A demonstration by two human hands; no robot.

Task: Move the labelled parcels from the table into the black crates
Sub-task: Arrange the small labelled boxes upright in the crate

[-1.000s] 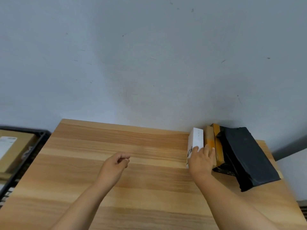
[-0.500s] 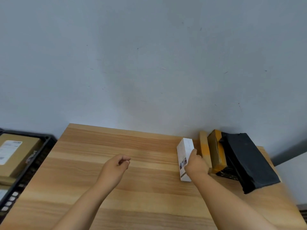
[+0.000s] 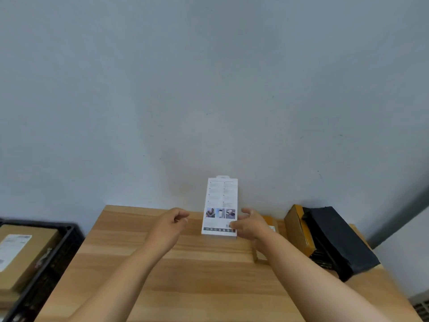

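Observation:
My right hand (image 3: 249,225) holds a flat white retail box (image 3: 220,206) by its lower right corner, lifted upright above the wooden table (image 3: 185,270), printed back facing me. My left hand (image 3: 170,223) hovers just left of the box with fingers loosely curled, holding nothing. Behind my right hand lies a flat tan parcel (image 3: 270,225). At the table's right end a yellow-brown box (image 3: 298,228) leans against a black wrapped parcel (image 3: 336,240). A black crate (image 3: 50,256) at the far left holds a brown carton with a white label (image 3: 14,249).
A grey-blue wall runs right behind the table. The crate sits lower than the tabletop, off its left edge. A grey vent shows at the bottom right corner.
My right hand has pulled the white box away from the stack on the right, lifted it and turned its printed face toward me. The left hand moved closer to it.

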